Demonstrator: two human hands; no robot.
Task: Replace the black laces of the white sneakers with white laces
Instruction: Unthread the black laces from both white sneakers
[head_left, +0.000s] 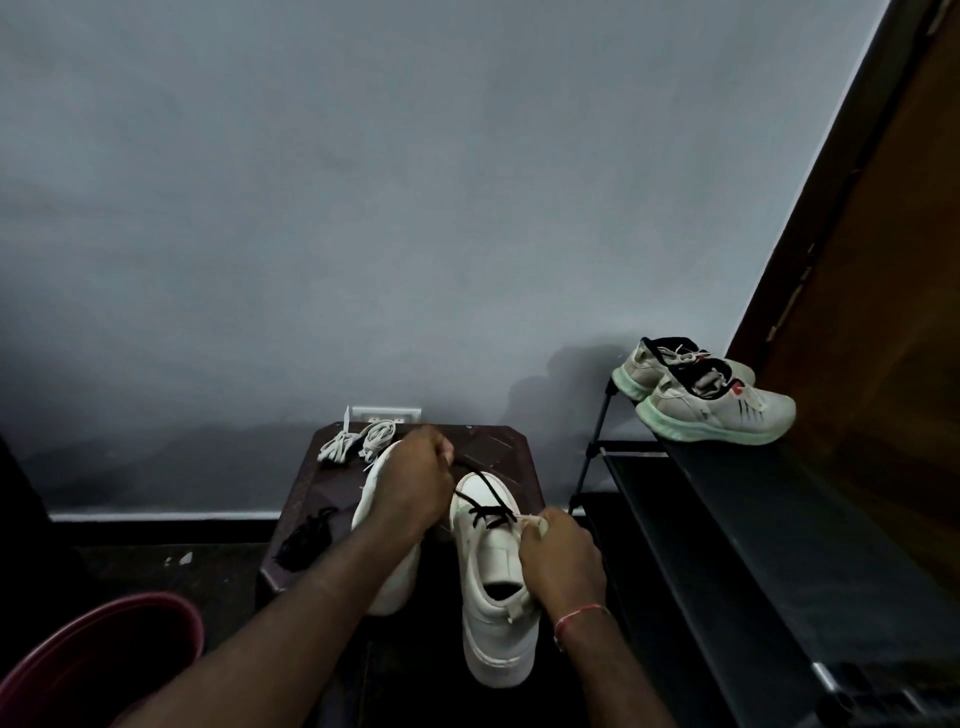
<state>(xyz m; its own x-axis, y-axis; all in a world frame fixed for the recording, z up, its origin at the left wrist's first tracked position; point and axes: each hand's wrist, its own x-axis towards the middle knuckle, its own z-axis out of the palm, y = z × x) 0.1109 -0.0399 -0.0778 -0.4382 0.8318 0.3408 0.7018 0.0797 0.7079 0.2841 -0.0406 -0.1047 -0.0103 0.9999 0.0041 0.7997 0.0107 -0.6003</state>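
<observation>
Two white sneakers stand on a dark brown stool (498, 441). The right sneaker (493, 571) has a black lace (485, 501) through its front eyelets only. My left hand (410, 483) pinches one end of that lace and holds it up and away over the toe. My right hand (558, 556) grips the right side of the same sneaker at its eyelets. The left sneaker (397, 577) is mostly hidden under my left arm. A loose black lace (306, 540) lies in a heap on the stool's left side. Two bundled white laces (358, 439) lie at its far left corner.
A black shoe rack (727, 519) stands at the right with a pair of white, green-soled running shoes (711, 400) on top. A red bucket (104, 660) sits at the lower left. A grey wall with a socket (384, 414) is behind the stool. A wooden door (883, 260) stands at the right.
</observation>
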